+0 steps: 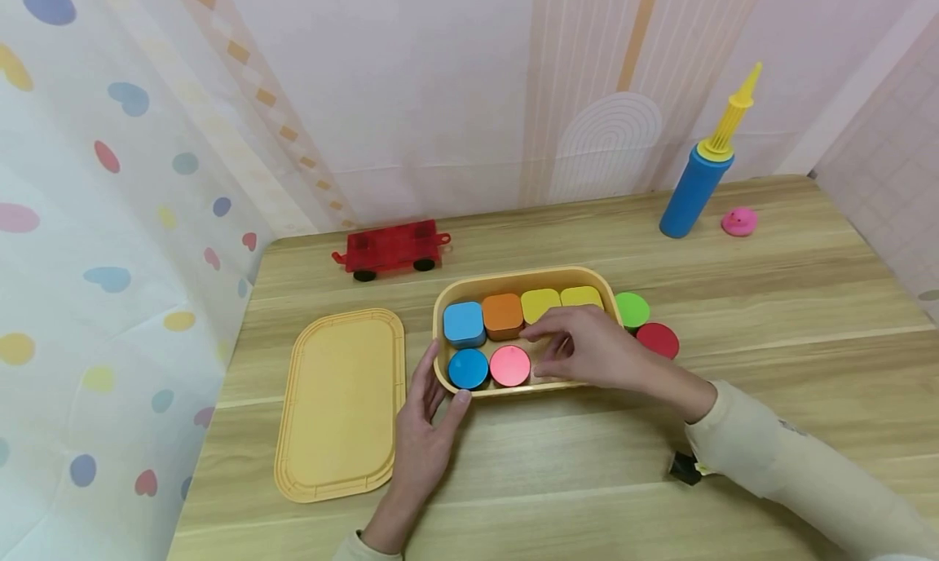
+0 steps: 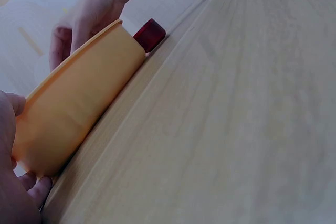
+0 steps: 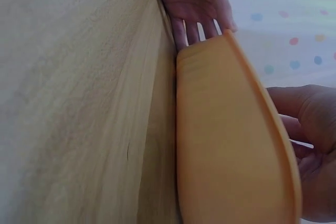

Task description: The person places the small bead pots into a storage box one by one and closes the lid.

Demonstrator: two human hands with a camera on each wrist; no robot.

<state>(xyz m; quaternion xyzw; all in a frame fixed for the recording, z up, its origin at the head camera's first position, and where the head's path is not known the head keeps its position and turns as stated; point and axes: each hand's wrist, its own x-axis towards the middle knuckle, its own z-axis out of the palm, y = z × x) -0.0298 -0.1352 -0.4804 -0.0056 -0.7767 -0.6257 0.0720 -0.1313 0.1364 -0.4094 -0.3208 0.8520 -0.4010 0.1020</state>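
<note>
A yellow rounded bin (image 1: 528,280) stands on the table with several colored pieces inside. Light-blue (image 1: 464,323), orange (image 1: 502,315) and two yellow (image 1: 540,304) rounded-square pieces form its back row. In front sit a round blue piece (image 1: 468,368) and a round pink piece (image 1: 509,366). My left hand (image 1: 424,447) touches the bin's left end, fingers along the outer wall (image 3: 210,108) and thumb at the front corner. My right hand (image 1: 597,345) reaches in beside the pink piece, thumb and fingers apart, nothing visible between them. The bin wall partly hides those fingertips in the right wrist view.
Left of the bin lies a flat yellow lid (image 1: 341,402). Right of it are round green (image 1: 632,309) and red (image 1: 657,341) pieces. Behind stand a red toy wagon (image 1: 392,247), a blue-and-yellow hand pump (image 1: 693,190) and a pink toy duck (image 1: 739,221).
</note>
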